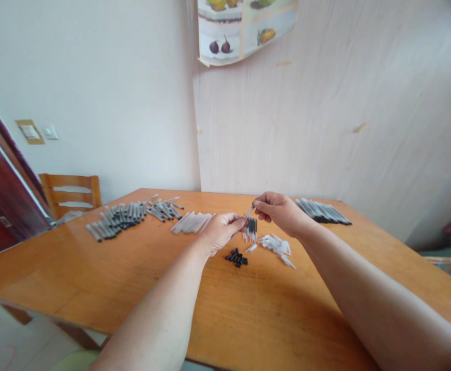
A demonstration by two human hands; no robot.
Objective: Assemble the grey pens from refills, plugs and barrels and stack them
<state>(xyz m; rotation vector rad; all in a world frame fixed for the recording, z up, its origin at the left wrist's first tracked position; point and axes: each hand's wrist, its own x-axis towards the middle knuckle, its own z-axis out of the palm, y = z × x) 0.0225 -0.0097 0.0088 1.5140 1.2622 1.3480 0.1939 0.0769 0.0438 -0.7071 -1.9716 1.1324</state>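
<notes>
My left hand and my right hand meet above the middle of the wooden table. Both are closed in a pinch on one thin pen part held between them. Just below the hands stands a small bundle of dark refills. A little heap of black caps lies in front of my left hand. Several clear plastic tips are scattered under my right wrist.
A pile of grey pen barrels lies at the far left, clear tubes beside it, and a row of dark pens at the far right. A wooden chair stands behind the table's left corner. Walls close the back.
</notes>
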